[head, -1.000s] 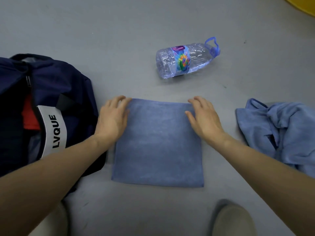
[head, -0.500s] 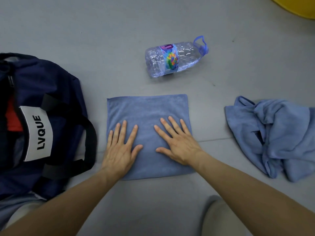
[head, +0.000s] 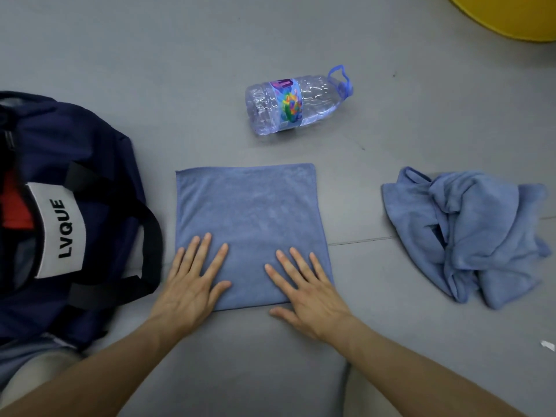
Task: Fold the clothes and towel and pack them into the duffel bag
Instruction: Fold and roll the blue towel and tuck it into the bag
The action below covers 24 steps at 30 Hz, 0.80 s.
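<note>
Gripping nothing: left hand (head: 189,284) and right hand (head: 307,293) spread open, fingers straight and apart, pressed palm-down on the near edge of the folded blue towel (head: 249,212). Lies square on the grey floor (head: 180,85), between the open duffel bag (head: 99,164) on the left and a crumpled blue garment (head: 469,230) on the right, apart from both, with a plastic bottle (head: 296,105) on its side beyond.

Looks like the smoothing stage of the towel fold. Next, probably: fold once more, or slide fingers under the near edge, lift without letting the layers slip, and carry left into the bag's opening, where something red (head: 15,203) already shows. After that, the garment, not yet folded.

Bare forearms reaching forward from the lower corners, converging slightly. Left hand over the near left corner, thumb out to the right. Right hand at the near right corner, thumb on the floor just off the edge.
</note>
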Available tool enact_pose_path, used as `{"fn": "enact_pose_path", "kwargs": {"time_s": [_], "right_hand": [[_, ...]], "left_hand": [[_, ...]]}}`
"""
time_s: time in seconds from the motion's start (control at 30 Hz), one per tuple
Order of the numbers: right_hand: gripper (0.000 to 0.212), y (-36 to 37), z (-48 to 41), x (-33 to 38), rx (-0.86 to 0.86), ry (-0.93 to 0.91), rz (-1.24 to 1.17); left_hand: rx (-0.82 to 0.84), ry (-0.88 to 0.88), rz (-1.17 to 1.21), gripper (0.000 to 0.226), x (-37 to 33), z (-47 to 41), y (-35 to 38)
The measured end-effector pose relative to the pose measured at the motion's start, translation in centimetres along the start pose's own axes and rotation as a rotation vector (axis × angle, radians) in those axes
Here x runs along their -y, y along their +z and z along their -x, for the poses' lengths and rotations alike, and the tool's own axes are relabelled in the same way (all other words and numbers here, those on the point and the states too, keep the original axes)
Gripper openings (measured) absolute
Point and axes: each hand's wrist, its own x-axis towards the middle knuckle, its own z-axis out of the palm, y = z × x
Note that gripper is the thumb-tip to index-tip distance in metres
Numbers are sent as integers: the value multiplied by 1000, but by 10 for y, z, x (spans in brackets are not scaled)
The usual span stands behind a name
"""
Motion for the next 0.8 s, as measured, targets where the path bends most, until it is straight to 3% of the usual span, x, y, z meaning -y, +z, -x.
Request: {"fn": "enact_pose_path", "kwargs": {"time_s": [0.17, 0.4, 0.5, 0.67, 0.8], "right_hand": [[77, -4, -30, 9, -4, 51, -10], [70, -8, -21, 4, -98, 1, 11], [56, -2, -6, -2, -127, 14, 35], [52, -7, -6, 1, -126, 53, 22], [55, -16, -10, -23, -117, -67, 52]], "left_hand": [[-11, -8, -43, 72, 17, -23, -20], [-64, 437, -109, 54, 42, 9, -58], [-86, 443, -125, 45, 64, -6, -79], [5, 527, -43, 21, 55, -11, -95], [84, 471, 0, 34, 48, 0, -66]]}}
